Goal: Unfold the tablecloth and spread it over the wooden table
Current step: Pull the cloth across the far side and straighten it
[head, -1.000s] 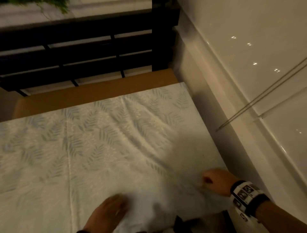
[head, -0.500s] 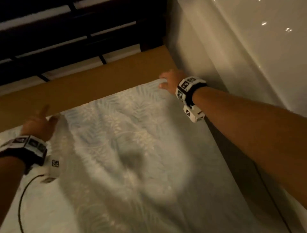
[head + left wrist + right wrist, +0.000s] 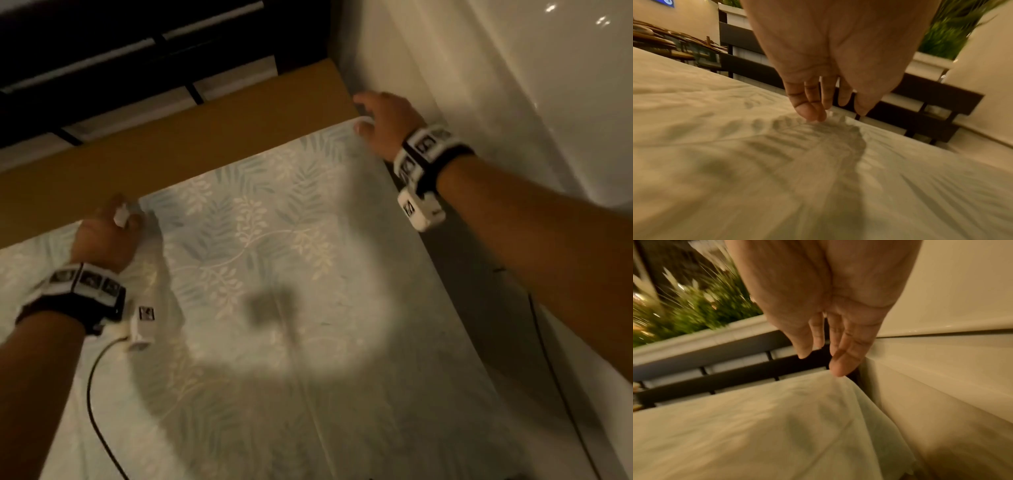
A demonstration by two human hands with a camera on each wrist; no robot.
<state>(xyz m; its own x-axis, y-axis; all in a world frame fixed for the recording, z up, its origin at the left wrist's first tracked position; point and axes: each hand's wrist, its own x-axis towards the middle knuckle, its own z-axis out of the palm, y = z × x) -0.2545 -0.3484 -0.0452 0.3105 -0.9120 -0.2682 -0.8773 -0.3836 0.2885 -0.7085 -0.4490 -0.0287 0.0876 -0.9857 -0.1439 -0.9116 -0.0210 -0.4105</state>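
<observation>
A pale tablecloth point(image 3: 274, 257) with a fern print lies spread over the wooden table point(image 3: 171, 144), and a strip of bare wood shows along the far edge. My left hand point(image 3: 116, 222) is at the cloth's far edge, left of centre, and pinches a bit of the hem. In the left wrist view its fingertips point(image 3: 813, 115) point down onto the tablecloth point(image 3: 777, 162). My right hand point(image 3: 373, 116) is at the far right corner. In the right wrist view the tablecloth point(image 3: 756, 426) peaks up to the fingertips point(image 3: 838, 369), which pinch its corner.
A dark slatted rail point(image 3: 137, 51) runs behind the table. A glossy white wall point(image 3: 513, 102) stands close along the right side. A black cable point(image 3: 92, 394) trails from my left wrist over the cloth. Green plants point(image 3: 694, 305) grow beyond the rail.
Both hands went from the near edge to the far side, carrying a layer of cloth over. Since half a second ago the far edge has slid farther across the wood.
</observation>
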